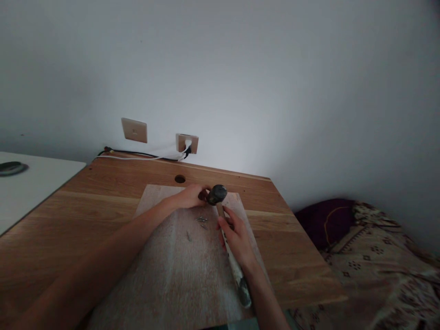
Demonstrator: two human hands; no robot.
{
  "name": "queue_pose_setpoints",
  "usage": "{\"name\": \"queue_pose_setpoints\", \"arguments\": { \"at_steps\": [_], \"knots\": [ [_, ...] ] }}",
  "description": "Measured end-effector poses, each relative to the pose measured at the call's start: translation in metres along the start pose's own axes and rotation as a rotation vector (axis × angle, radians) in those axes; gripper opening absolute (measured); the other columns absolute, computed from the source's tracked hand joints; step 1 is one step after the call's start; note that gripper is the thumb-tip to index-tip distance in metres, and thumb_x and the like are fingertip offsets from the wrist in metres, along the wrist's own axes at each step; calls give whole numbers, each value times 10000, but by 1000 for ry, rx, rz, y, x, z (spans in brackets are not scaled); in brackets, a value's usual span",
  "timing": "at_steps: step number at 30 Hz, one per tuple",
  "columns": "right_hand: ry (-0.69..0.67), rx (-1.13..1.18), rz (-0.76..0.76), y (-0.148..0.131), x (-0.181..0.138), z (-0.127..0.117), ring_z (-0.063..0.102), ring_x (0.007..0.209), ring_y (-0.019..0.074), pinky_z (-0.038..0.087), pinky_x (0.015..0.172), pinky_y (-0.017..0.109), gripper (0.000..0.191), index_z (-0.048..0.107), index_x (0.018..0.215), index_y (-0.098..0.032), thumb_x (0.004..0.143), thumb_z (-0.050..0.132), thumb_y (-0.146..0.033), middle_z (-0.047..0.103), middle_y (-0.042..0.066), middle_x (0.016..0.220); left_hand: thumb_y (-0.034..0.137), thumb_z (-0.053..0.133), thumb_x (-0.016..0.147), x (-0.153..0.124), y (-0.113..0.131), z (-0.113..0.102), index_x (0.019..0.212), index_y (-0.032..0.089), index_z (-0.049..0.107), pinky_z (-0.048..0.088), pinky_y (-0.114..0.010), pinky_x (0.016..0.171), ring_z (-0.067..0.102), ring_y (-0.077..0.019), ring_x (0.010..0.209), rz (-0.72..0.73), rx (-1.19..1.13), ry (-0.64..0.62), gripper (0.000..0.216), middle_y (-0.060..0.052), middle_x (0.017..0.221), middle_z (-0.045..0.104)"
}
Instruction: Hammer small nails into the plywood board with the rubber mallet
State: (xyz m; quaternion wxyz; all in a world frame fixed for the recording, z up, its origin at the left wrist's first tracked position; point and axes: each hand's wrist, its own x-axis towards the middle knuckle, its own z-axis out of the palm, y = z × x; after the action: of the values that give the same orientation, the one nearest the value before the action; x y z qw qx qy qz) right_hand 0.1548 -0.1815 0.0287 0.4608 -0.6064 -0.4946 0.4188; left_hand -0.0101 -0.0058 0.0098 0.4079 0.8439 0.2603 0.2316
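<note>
My right hand is wrapped round the upper handle of a hammer. Its dark head is raised toward the far part of a whitish wooden board. Close beside the head, my left hand rests low over the board with its fingers drawn together. What those fingers hold, if anything, is hidden by the hand and the hammer head. Several small nails lie in a loose group just nearer than my left hand, and another nail lies apart from them.
The board lies on a wooden table with a round cable hole. White and black cables run along the wall to a socket. A white surface adjoins on the left; patterned bedding lies right.
</note>
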Motion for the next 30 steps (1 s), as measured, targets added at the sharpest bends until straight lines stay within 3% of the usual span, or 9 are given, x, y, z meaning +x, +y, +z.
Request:
{"name": "queue_pose_setpoints", "arguments": {
  "at_steps": [5,9,13,17,21,24,30],
  "knots": [
    [52,26,-28,0,-2,-3,493,390,111,400,309,242,600,582,1358,-191,888,614,-563,620,-2,766,135,689,714,-24,30,-15,1030,187,685,491,-275,698,680,-203,809,60,217,-38,319,-50,950,730],
    [68,8,-14,-2,-3,-6,517,412,121,414,319,243,590,582,1353,-177,889,621,-540,625,-1,765,135,656,753,-52,55,-6,836,206,666,466,-290,701,660,-213,804,125,467,-195,109,-43,897,689],
    [52,-26,-64,0,-5,-5,517,400,113,398,311,229,570,577,1374,-167,923,601,-514,628,2,764,72,590,772,-59,62,3,792,200,660,457,-306,723,661,-226,826,102,547,-193,148,-51,864,687],
    [22,-51,-89,5,-4,-4,514,393,111,384,304,224,530,581,1369,-171,948,584,-493,628,3,759,45,578,754,-51,60,-8,756,200,631,441,-283,699,645,-197,792,166,419,-199,164,-24,829,669],
    [49,-43,-81,4,-4,-4,502,381,107,376,305,226,541,586,1362,-166,939,586,-503,632,9,763,32,600,721,-42,45,-18,803,189,628,441,-263,692,625,-169,740,112,272,-14,180,-1,806,664],
    [62,-33,-58,1,-4,-4,501,386,109,386,310,232,584,579,1375,-152,922,597,-520,627,10,765,29,607,723,-39,27,-13,863,178,638,453,-275,716,629,-178,749,38,268,124,206,-8,813,679],
    [55,-25,-38,0,-6,-2,495,394,100,385,317,226,576,581,1363,-152,916,602,-515,628,4,779,25,582,790,-39,6,1,926,184,657,472,-281,728,642,-172,756,49,269,175,222,-19,872,700]
  ]
}}
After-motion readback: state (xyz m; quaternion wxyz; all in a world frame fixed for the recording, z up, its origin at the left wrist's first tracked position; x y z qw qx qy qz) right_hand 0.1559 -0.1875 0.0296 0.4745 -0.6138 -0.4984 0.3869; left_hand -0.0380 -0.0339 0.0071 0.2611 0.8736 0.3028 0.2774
